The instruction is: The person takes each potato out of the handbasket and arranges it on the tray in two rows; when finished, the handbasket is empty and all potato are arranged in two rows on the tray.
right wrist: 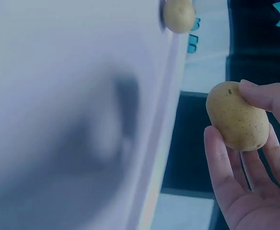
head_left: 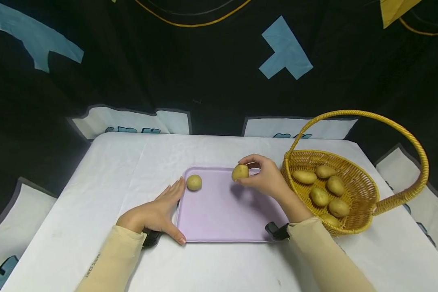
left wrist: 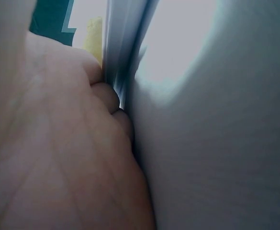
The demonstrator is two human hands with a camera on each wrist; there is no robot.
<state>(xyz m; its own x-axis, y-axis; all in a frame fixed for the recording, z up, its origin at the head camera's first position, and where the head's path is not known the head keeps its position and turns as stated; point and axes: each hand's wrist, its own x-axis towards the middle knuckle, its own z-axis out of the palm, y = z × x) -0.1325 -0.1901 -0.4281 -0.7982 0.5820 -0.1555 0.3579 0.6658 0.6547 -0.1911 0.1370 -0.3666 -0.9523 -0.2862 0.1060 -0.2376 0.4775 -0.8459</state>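
Note:
Between the thumb and fingers of my right hand (head_left: 264, 176) is a potato (head_left: 240, 172), held above the far right part of a lilac tray (head_left: 219, 215). In the right wrist view the same potato (right wrist: 238, 116) shows small dark spots, and the hand's shadow falls on the tray. A second potato (head_left: 194, 182) lies in the tray's far left corner. My left hand (head_left: 155, 213) rests along the tray's left edge, fingers extended and thumb spread toward the near corner. The left wrist view shows its fingers against the tray's side (left wrist: 125, 43).
A yellow woven basket (head_left: 374, 202) with a tall arched handle stands to the right of the tray, holding several potatoes (head_left: 336, 185). A white cloth (head_left: 124, 174) covers the table. Behind it hangs a dark curtain (head_left: 168, 73) with blue shapes.

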